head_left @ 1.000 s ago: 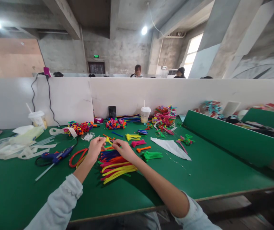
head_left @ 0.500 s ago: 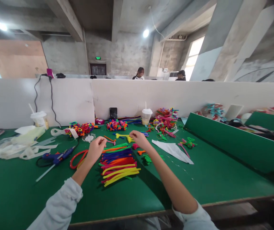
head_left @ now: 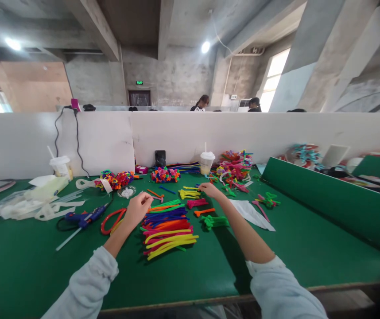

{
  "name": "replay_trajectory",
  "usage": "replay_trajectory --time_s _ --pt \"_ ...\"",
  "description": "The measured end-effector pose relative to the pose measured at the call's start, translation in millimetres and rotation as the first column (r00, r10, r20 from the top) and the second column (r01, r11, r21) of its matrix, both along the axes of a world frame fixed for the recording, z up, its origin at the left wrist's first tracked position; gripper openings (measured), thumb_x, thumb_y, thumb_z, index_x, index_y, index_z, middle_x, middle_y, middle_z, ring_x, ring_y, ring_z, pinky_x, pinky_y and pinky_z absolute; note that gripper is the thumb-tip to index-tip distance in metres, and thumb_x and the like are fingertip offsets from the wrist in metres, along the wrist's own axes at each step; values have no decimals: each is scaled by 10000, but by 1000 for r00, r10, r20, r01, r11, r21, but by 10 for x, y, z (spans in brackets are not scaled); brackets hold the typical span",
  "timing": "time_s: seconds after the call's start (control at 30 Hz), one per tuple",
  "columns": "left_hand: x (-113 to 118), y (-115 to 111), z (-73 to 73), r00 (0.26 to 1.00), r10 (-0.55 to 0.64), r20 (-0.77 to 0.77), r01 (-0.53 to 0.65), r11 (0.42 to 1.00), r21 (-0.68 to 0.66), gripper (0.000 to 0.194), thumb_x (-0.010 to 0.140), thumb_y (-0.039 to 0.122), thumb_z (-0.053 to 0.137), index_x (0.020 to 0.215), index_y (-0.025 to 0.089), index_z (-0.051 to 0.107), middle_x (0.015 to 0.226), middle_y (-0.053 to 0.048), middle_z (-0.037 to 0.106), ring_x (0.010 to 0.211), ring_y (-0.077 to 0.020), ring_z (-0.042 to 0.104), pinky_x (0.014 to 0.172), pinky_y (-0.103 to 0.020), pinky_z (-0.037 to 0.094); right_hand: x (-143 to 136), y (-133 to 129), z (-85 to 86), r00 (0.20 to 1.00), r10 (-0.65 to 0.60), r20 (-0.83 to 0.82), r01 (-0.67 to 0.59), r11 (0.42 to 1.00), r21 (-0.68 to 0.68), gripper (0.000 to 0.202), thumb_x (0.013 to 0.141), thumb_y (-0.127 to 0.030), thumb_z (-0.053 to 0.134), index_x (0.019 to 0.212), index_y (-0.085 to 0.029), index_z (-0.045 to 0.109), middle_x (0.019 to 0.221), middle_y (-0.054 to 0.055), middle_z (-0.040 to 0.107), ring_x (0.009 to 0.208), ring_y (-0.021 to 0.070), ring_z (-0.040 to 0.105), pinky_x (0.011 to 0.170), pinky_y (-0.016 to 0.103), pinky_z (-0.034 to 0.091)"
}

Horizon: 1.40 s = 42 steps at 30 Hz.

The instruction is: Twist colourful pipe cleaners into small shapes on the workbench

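My left hand (head_left: 138,208) is closed in a pinch left of the upper end of a stack of pipe cleaners (head_left: 170,225) in green, blue, orange, pink and yellow. Anything between its fingertips is too small to make out. An orange piece and a pink piece (head_left: 157,199) lie just beyond it. My right hand (head_left: 211,190) pinches the right end of a yellow pipe cleaner piece (head_left: 191,188), over a small pile of yellow pieces (head_left: 189,194). Pink pieces (head_left: 196,203), an orange piece (head_left: 204,212) and green pieces (head_left: 215,222) with knobbed ends lie below the right hand.
A blue glue gun (head_left: 85,218) and red-handled scissors (head_left: 112,222) lie at left, near plastic wrapping (head_left: 24,204). Finished colourful bundles (head_left: 165,174) and a lidded cup (head_left: 206,162) stand along the white partition (head_left: 176,133). A green divider (head_left: 316,199) stands at right.
My right hand has moved right, drawing the yellow piece over to the yellow pile. My left hand keeps its pinch in about the same place. The view has shifted slightly.
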<state>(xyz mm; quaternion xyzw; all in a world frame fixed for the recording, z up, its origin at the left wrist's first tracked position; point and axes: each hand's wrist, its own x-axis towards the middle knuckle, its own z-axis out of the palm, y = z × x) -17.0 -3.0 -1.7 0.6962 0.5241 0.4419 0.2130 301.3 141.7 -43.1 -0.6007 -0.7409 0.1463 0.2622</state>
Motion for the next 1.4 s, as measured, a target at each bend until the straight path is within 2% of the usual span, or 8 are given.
replay_trajectory --time_s 0.27,0.53,0.63,0.73,0.83,0.93,1.17,1.4 --pt "1 -5 -10 997 -13 -72 13 1000 -1 227 754 357 419 675 183 542 517 36 532 481 -112 488 506 -211 352 -145 47 -77 990 -20 142 21 1000 -6 215 737 -155 459 754 -164 673 772 38 660 700 135 558 601 192 373" --pt "-6 43 -84 915 75 -396 -61 997 47 189 789 254 403 777 202 584 650 5 600 609 -128 535 570 -217 377 -283 -164 81 965 -176 197 133 968 213 290 798 -128 362 916 -146 627 955 144 575 923 221 495 756 300 356" --pt "-14 84 -146 843 141 -518 -102 989 103 203 789 200 416 866 216 604 869 -32 618 848 -166 541 677 -241 399 -465 -305 181 978 -57 201 7 971 240 278 816 -127 350 899 -150 615 908 102 592 905 178 504 776 261 357" --pt "-24 122 -210 778 124 -615 -82 992 95 210 807 218 423 874 220 622 905 -49 601 945 -197 504 753 -276 401 -720 -506 230 961 161 227 -209 956 206 182 793 -161 447 814 -195 625 817 25 617 806 125 531 748 210 373" --pt "-28 129 -242 737 78 -672 -19 995 95 212 823 253 420 834 216 629 857 -45 597 915 -191 507 814 -298 386 -981 -726 227 862 459 214 -498 845 196 170 789 -133 455 800 -173 620 795 33 622 772 135 535 722 234 389" --pt "-22 104 -237 703 84 -706 8 992 127 199 823 253 428 805 211 621 835 -37 593 901 -179 504 820 -285 382 -1202 -886 200 812 540 220 -581 784 221 165 796 -116 451 811 -165 608 806 41 620 782 141 533 729 249 391" --pt "-6 66 -204 653 105 -750 39 984 173 208 836 212 389 775 179 585 798 -67 568 891 -199 484 730 -278 401 -1501 -1011 118 840 454 297 -530 802 275 106 790 -122 487 823 -166 578 837 48 569 819 148 497 726 257 358" --pt "-14 48 -118 740 150 -655 36 964 262 199 843 213 378 786 190 567 836 -70 544 887 -200 461 760 -281 390 -1511 -1046 153 902 347 256 -426 808 407 164 846 -191 432 816 -178 592 809 58 551 779 166 445 685 278 314"
